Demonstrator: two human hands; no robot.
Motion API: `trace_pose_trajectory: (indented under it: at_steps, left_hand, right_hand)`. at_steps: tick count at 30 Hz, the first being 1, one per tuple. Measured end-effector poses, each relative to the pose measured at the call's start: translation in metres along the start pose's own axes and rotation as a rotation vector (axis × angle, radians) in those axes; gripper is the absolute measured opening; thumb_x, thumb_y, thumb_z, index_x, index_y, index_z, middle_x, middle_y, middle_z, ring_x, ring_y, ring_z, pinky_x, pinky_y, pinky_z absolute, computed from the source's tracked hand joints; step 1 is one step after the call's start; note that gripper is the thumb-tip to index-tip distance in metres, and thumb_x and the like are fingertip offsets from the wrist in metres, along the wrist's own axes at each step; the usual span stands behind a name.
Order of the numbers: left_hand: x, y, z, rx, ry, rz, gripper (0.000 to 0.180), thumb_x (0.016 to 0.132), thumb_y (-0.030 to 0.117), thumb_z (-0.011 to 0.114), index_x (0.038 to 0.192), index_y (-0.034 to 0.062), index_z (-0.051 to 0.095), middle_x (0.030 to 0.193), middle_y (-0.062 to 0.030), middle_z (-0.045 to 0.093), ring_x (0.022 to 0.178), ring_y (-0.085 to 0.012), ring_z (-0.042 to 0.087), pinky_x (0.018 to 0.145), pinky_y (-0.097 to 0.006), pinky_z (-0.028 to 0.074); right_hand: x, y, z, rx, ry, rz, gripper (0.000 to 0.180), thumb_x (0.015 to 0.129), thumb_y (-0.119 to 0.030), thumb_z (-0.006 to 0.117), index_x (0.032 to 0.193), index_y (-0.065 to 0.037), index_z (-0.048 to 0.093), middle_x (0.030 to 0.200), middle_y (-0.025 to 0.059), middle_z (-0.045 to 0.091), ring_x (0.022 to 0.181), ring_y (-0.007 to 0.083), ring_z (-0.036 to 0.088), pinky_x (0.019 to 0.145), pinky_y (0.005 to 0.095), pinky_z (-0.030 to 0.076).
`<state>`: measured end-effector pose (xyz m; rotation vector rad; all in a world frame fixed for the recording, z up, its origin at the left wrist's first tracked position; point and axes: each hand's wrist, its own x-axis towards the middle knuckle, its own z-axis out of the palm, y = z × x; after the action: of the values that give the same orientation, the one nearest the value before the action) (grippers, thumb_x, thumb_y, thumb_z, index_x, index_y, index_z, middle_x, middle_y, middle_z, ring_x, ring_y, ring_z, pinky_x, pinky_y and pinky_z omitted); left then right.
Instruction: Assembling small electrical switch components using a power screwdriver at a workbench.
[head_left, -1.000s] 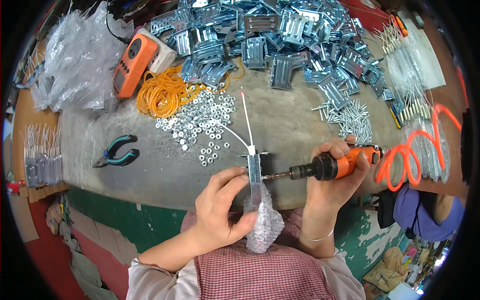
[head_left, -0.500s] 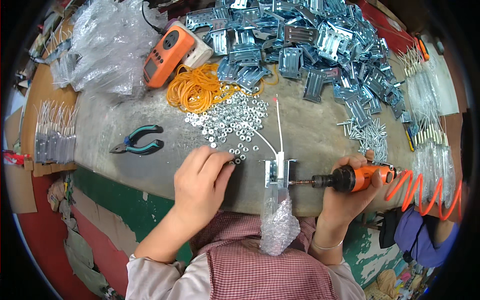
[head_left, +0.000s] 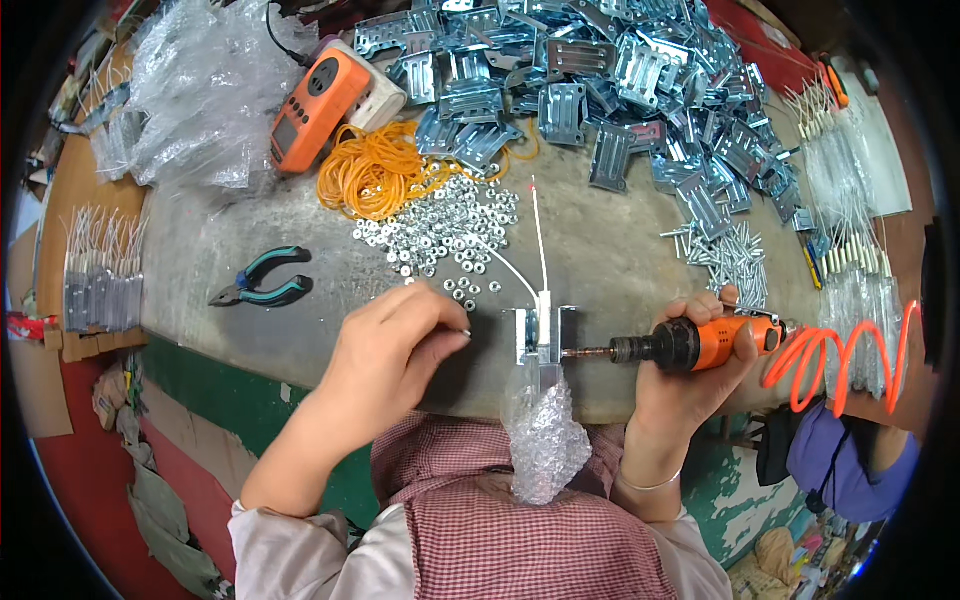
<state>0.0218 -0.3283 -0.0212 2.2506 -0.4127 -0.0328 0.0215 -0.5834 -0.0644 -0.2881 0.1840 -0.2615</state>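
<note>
My left hand (head_left: 395,345) is closed in a pinch, with a small silver nut (head_left: 467,333) showing at the fingertips, just below a pile of nuts (head_left: 440,225). My right hand (head_left: 680,385) is wrapped round an orange and black air screwdriver (head_left: 715,343). Its bit points left and meets, or nearly meets, the side of a metal bracket (head_left: 527,335). A white part with two white wires (head_left: 544,310) stands in this bracket. Bubble wrap (head_left: 548,440) covers the lower end, which hangs over the table's near edge toward my lap.
Teal-handled pliers (head_left: 262,280) lie at left. Yellow rubber bands (head_left: 370,175), an orange meter (head_left: 318,110) and plastic bags (head_left: 210,95) are behind. Metal brackets (head_left: 640,75) heap at the back, screws (head_left: 725,255) at right. A coiled orange hose (head_left: 845,360) trails from the screwdriver.
My left hand has drawn slightly away from the nut pile, and a nut now shows in its pinch. The screwdriver stays at the bracket. The whole view has shifted slightly.
</note>
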Motion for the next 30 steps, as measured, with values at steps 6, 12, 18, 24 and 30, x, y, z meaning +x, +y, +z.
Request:
trace_pose_trajectory:
  at_steps: [6,12,18,24,30]
  left_hand:
    - [-0.01,0.014,0.04,-0.728,0.12,-0.273,0.008,0.08,0.001,0.066,0.087,-0.0021,0.063,0.085,-0.0075,0.062,0.074,-0.0126,0.061,0.067,-0.024,0.05]
    - [-0.015,0.018,0.042,-0.611,0.126,-0.166,0.011,0.078,-0.005,0.067,0.087,-0.0038,0.06,0.087,-0.0094,0.061,0.076,-0.0132,0.059,0.068,-0.024,0.049]
    - [-0.014,0.016,0.047,-0.663,0.196,-0.179,0.01,0.078,-0.004,0.067,0.087,-0.0038,0.062,0.088,-0.0098,0.062,0.077,-0.0133,0.061,0.066,-0.023,0.051]
    - [-0.014,0.017,0.045,-0.723,0.193,-0.168,0.01,0.078,-0.004,0.066,0.087,-0.0042,0.062,0.088,-0.0099,0.062,0.077,-0.0133,0.061,0.066,-0.023,0.051]
    - [-0.01,0.018,0.043,-0.464,0.203,-0.052,0.009,0.078,-0.005,0.066,0.086,-0.0037,0.061,0.088,-0.0098,0.062,0.076,-0.0138,0.061,0.064,-0.024,0.051]
  right_hand:
    - [0.001,0.0,0.001,-0.006,-0.002,0.0,0.031,0.084,-0.026,0.058,0.108,-0.008,0.049,0.085,0.0065,0.051,0.08,0.0185,0.054,0.086,0.0371,0.046]
    - [0.0,-0.002,-0.002,0.121,-0.024,0.041,0.028,0.084,-0.024,0.058,0.105,-0.008,0.05,0.081,0.005,0.048,0.076,0.0171,0.049,0.086,0.0363,0.044]
    - [-0.001,0.001,0.003,0.15,0.004,0.021,0.026,0.083,-0.024,0.058,0.103,-0.008,0.05,0.077,0.0027,0.043,0.072,0.0158,0.046,0.083,0.0342,0.045]
    - [-0.001,0.002,0.004,0.186,0.052,0.027,0.026,0.083,-0.023,0.058,0.104,-0.01,0.05,0.075,0.0013,0.042,0.071,0.0147,0.046,0.082,0.0332,0.045]
    - [0.0,0.003,0.004,0.226,0.045,0.043,0.027,0.083,-0.025,0.059,0.104,-0.011,0.051,0.076,0.0016,0.042,0.072,0.0147,0.046,0.084,0.0337,0.045]
